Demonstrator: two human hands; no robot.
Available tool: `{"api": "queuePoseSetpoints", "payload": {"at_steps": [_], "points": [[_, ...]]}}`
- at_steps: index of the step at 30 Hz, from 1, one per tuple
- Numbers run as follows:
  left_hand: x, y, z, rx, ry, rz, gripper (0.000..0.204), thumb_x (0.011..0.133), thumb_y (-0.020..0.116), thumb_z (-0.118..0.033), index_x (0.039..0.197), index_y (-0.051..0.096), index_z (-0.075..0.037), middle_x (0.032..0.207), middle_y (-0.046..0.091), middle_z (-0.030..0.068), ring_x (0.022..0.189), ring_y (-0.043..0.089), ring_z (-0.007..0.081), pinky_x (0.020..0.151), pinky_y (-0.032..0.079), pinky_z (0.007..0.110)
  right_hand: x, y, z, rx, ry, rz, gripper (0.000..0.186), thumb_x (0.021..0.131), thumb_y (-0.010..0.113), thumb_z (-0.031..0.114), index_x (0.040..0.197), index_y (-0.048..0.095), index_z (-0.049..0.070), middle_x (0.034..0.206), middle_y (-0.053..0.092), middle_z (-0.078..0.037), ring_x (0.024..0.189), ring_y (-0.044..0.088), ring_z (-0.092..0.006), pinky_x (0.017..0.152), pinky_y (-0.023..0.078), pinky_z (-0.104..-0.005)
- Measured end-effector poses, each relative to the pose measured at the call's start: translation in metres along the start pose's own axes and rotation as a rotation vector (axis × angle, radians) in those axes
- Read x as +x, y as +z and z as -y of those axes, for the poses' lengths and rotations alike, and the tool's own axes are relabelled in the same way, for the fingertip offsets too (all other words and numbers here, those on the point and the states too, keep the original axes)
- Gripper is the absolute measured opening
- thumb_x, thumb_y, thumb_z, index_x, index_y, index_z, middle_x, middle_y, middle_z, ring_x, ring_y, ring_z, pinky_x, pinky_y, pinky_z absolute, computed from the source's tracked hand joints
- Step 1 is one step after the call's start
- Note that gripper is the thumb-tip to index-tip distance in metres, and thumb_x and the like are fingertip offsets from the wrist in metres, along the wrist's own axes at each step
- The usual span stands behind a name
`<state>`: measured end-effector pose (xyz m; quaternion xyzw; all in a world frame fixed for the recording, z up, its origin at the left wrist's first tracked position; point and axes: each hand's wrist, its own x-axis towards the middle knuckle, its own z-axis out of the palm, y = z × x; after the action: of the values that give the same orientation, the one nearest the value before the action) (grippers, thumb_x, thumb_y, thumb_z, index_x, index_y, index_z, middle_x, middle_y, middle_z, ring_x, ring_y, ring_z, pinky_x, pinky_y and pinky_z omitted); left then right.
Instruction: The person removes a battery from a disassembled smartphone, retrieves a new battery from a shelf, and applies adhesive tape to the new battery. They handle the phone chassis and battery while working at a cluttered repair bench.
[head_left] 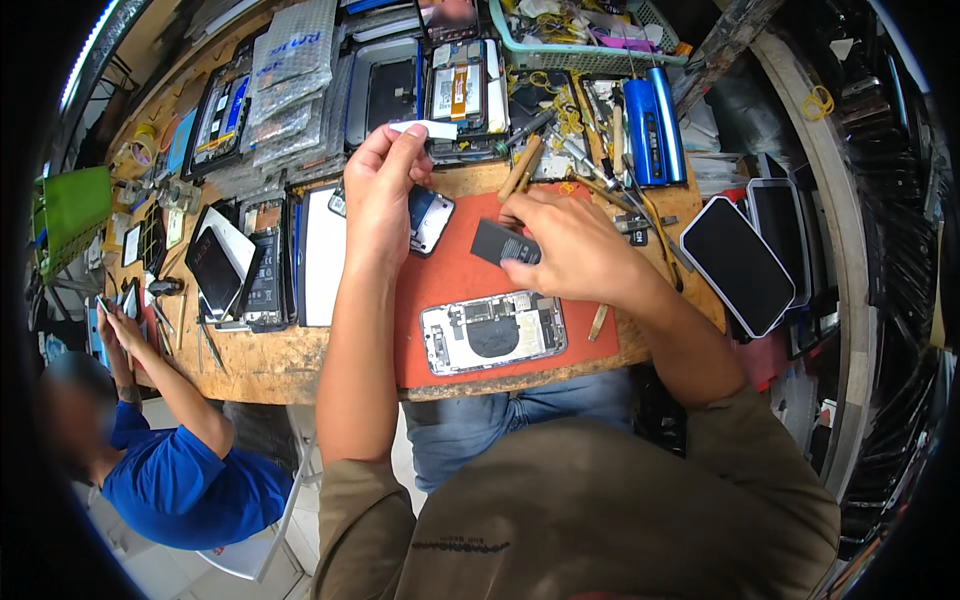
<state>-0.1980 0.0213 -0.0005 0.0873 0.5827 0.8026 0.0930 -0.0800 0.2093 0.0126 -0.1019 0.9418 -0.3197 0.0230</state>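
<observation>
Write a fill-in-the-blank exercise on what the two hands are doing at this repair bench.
1. The left hand pinches a small ____ strip between its fingertips.
2. The right hand rests on a flat black battery lying on the ____ mat.
3. The opened phone lies on the mat ____ the right hand and the person.

Missing words: white; orange; between

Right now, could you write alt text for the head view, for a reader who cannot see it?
A person's left hand lifts a small white strip while the right hand presses a flat black rectangular battery on an orange work mat. An opened silver phone body lies nearer, on a cluttered wooden bench.
</observation>
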Motion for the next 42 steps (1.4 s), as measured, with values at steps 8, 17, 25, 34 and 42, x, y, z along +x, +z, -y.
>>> {"api": "queuePoseSetpoints", "payload": {"at_steps": [8,17,25,34,42], "points": [[0.002,0.002,-0.003,-0.044,0.028,0.007,0.016,0.098,0.068,-0.021,0.092,0.065,-0.007,0.073,0.059,-0.0016,0.066,0.051,0.0055,0.064,0.042,0.023,0.016,-0.009,-0.016,0.289,0.024,-0.194,0.022,0.091,0.073,0.019,0.087,0.066,-0.001,0.065,0.063,-0.012,0.059,0.061,-0.0239,0.060,0.047,-0.0390],[0.003,0.000,0.003,0.036,-0.019,0.064,0.012,0.099,0.067,-0.019,0.092,0.064,-0.009,0.079,0.059,-0.0034,0.074,0.054,0.0059,0.071,0.045,0.023,0.020,-0.014,-0.026,0.222,0.119,-0.170,0.028,0.087,0.078,0.024,0.080,0.065,0.000,0.071,0.065,-0.017,0.064,0.062,-0.0328,0.063,0.048,-0.0406],[-0.006,0.014,0.004,0.096,-0.056,0.136,0.014,0.097,0.071,-0.020,0.093,0.066,-0.008,0.078,0.060,-0.0048,0.072,0.051,0.0039,0.068,0.040,0.021,0.027,-0.014,-0.036,0.548,0.176,-0.410,0.018,0.096,0.070,0.019,0.090,0.070,0.001,0.067,0.065,-0.005,0.066,0.061,-0.0109,0.061,0.048,-0.0326],[-0.016,0.023,0.013,0.084,-0.043,0.358,0.012,0.096,0.073,-0.015,0.096,0.066,-0.006,0.089,0.066,-0.0031,0.082,0.058,0.0043,0.075,0.048,0.021,0.019,-0.008,-0.023,0.844,-0.013,-0.231,0.013,0.095,0.071,0.011,0.098,0.070,-0.002,0.083,0.065,0.002,0.074,0.055,-0.0028,0.065,0.046,-0.0209],[-0.012,0.023,0.010,0.090,-0.091,0.306,0.015,0.100,0.066,-0.015,0.107,0.063,-0.002,0.095,0.070,0.0046,0.088,0.066,0.0107,0.081,0.053,0.025,0.021,-0.019,-0.034,1.033,-0.011,-0.142,0.036,0.099,0.061,0.022,0.125,0.062,-0.003,0.088,0.061,0.000,0.074,0.049,-0.0058,0.068,0.043,-0.0233]]}}
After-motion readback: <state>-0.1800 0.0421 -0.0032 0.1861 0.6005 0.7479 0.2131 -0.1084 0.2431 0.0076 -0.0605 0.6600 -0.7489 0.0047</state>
